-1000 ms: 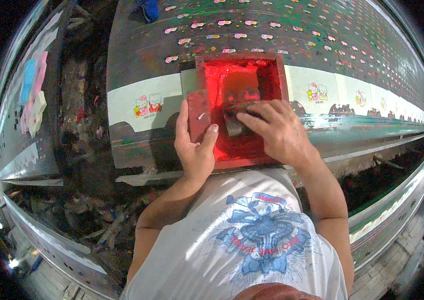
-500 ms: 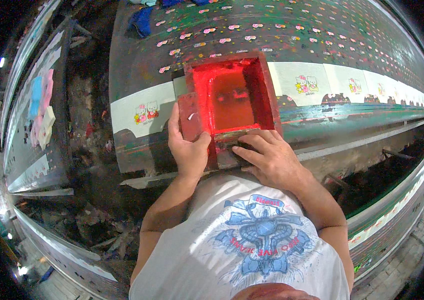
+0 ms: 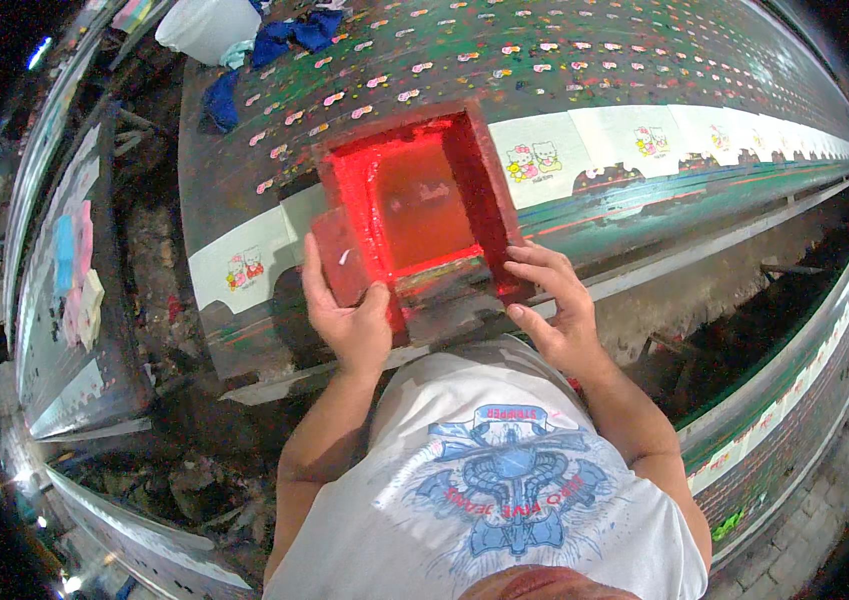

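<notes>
A wooden screen printing frame, stained red, is in front of me over the near edge of a long table, slightly turned. Wet red ink coats its inner walls, thickest on the left, and its mesh looks reddish-brown. My left hand grips the frame's left side at a flat red piece with a small white mark, thumb on the near side. My right hand holds the near right corner, fingers over the edge and thumb below them. Pale printed fabric pieces lie on the table left and right of the frame.
The long, ink-spotted table runs away to the right, dotted with small printed motifs. A white bucket and dark blue cloth sit at the far left. Another table with coloured pieces stands left, across a dark gap.
My right hand has shifted from the frame's near bar to its near right corner. The frame appears lower left and more tilted as the view moves; a white bucket has come into sight.
</notes>
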The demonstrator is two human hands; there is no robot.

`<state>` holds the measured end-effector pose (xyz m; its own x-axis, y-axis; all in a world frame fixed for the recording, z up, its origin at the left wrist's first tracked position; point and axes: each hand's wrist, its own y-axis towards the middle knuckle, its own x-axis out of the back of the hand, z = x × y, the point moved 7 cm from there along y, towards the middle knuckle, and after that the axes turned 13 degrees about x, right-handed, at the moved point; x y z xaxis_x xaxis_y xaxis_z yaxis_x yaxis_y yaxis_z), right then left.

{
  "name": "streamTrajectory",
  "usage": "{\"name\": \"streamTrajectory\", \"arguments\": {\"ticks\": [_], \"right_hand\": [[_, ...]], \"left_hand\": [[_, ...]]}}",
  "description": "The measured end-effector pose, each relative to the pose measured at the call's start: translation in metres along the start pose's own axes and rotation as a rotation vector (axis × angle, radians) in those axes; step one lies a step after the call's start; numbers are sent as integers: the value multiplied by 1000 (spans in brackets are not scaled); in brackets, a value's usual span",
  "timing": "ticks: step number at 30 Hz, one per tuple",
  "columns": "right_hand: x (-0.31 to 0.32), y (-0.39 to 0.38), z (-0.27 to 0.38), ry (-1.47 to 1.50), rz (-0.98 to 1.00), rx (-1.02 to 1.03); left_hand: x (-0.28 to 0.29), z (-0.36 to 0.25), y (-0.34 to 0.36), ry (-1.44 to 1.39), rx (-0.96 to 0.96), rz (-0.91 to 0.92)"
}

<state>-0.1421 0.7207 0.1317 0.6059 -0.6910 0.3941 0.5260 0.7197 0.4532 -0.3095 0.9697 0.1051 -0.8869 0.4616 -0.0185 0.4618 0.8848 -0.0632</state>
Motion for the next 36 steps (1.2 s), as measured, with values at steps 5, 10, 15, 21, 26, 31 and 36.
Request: {"name": "streamTrajectory", "arguments": {"ticks": [5,10,15,21,26,31,36], "right_hand": [[58,-11,-28,-19,-62,24],[116,-13,-54,-33,-32,-1],[154,-9,-69,-15,86,47],[172,-2,-73,-20,185,135],[155,13,-45,-89,340,432],[117,21,-34,-291,507,556],[104,40,-20,-441,568,625]], "left_hand": [[-74,5,-12,43,-4,21],[-135,18,-22,-38,92,26],[-161,33,-24,-66,114,-13],[-165,29,-26,-164,185,2],[-169,25,-29,-148,203,15],[-171,24,-30,-156,197,8],[-170,26,-29,-147,204,-6]]}}
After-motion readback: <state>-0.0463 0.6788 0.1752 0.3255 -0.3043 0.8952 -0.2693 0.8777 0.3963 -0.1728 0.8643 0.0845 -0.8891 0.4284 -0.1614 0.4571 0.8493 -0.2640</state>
